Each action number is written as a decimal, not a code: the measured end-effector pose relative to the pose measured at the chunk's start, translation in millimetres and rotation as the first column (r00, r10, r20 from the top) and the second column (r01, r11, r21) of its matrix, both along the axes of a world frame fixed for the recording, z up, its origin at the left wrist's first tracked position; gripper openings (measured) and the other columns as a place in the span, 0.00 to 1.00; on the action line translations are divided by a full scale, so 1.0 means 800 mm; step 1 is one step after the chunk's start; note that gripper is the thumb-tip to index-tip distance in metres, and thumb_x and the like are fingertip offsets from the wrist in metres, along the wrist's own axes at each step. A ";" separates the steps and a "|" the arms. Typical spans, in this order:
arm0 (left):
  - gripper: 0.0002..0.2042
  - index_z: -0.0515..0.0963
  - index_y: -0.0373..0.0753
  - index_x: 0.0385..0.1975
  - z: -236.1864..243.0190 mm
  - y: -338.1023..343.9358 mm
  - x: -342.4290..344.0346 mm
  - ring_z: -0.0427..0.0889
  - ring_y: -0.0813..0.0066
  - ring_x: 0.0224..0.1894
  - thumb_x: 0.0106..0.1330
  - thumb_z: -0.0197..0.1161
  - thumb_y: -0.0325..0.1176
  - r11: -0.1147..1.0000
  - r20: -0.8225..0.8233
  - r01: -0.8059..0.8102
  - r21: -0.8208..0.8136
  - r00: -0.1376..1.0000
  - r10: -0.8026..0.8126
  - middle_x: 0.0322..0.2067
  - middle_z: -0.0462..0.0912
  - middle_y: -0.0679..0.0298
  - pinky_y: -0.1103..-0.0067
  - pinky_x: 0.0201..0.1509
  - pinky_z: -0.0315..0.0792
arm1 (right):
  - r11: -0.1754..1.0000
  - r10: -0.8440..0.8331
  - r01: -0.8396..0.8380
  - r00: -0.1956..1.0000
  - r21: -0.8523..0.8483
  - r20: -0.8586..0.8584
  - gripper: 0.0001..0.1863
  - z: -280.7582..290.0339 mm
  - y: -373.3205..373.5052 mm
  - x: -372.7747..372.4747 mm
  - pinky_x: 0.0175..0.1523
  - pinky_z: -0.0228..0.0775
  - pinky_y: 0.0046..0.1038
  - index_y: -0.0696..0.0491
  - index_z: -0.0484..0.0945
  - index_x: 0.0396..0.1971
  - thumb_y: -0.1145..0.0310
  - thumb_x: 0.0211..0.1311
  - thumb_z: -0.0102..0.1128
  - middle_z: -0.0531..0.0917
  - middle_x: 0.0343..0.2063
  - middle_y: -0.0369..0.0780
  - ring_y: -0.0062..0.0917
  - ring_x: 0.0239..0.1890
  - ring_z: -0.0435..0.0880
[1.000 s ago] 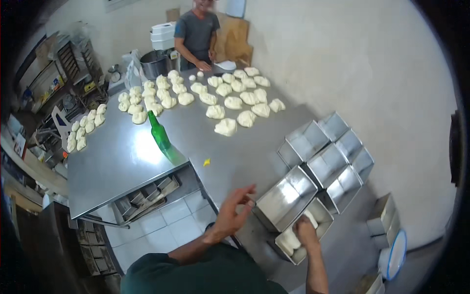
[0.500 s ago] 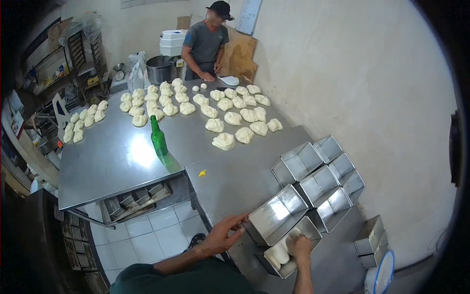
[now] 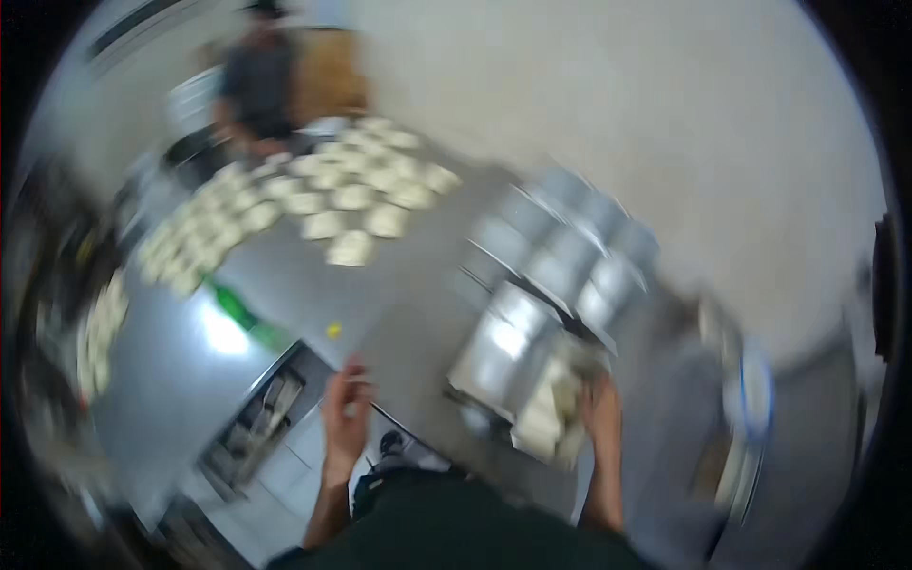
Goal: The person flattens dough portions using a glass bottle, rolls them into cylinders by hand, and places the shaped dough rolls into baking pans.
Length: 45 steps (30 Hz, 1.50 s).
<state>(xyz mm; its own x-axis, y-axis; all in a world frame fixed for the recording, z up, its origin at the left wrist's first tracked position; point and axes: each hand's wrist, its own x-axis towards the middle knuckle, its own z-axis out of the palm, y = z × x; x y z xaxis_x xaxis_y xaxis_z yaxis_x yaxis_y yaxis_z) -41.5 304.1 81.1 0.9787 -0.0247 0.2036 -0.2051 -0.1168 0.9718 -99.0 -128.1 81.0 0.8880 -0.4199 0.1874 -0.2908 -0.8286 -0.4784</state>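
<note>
Metal tin point(image 3: 580, 353) lies beside the outstretched right hand point(image 3: 598, 406).

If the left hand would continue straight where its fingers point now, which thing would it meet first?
Probably one of the nearest dough pieces, across the metal table; the small yellow thing seems slightly left of that line. Blur and the left hand's unclear height make this uncertain.

Bakery workroom. Rows of pale, lumpy dough pieces point(image 3: 352, 197) on a grey metal counter point(image 3: 404, 318); silver, rectangular, open-topped metal loaf tins point(image 3: 559, 268) grouped together; blurred white boxy machine point(image 3: 197, 100) beside a dark round bowl point(image 3: 193, 157) at back; white square floor tiles point(image 3: 255, 521).
</note>
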 end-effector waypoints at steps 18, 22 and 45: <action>0.26 0.63 0.39 0.74 0.034 -0.073 0.143 0.77 0.69 0.49 0.76 0.53 0.27 0.865 0.087 0.468 0.181 0.868 -0.488 0.61 0.74 0.56 0.75 0.58 0.70 | 0.679 -0.734 0.722 0.659 -0.136 -0.163 0.19 -0.057 0.047 -0.122 0.35 0.79 0.46 0.59 0.87 0.27 0.58 0.60 0.57 0.87 0.27 0.52 0.52 0.28 0.85; 0.27 0.63 0.39 0.75 0.033 -0.092 0.108 0.77 0.69 0.49 0.76 0.53 0.26 0.878 0.049 0.445 0.175 0.887 -0.459 0.61 0.74 0.55 0.75 0.58 0.70 | 0.613 -0.790 0.766 0.588 -0.194 -0.172 0.19 -0.049 -0.048 -0.194 0.37 0.79 0.47 0.59 0.87 0.28 0.57 0.59 0.57 0.87 0.28 0.53 0.53 0.29 0.85; 0.27 0.64 0.35 0.73 0.050 -0.237 -0.167 0.78 0.64 0.50 0.73 0.58 0.25 0.815 -0.102 0.347 0.464 0.935 -0.340 0.62 0.73 0.51 0.73 0.54 0.74 | 0.759 -0.554 0.627 0.764 -0.175 0.331 0.20 -0.039 -0.412 0.045 0.45 0.78 0.40 0.60 0.85 0.38 0.58 0.58 0.65 0.88 0.36 0.52 0.44 0.36 0.86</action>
<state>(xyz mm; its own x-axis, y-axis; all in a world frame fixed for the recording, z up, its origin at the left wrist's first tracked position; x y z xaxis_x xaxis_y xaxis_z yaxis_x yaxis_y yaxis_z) -175.2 114.8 120.8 0.8913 -0.4484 0.0674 -0.3044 -0.4816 0.8218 -62.7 -457.9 50.1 0.3858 -0.7471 0.5413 -0.6677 -0.6310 -0.3951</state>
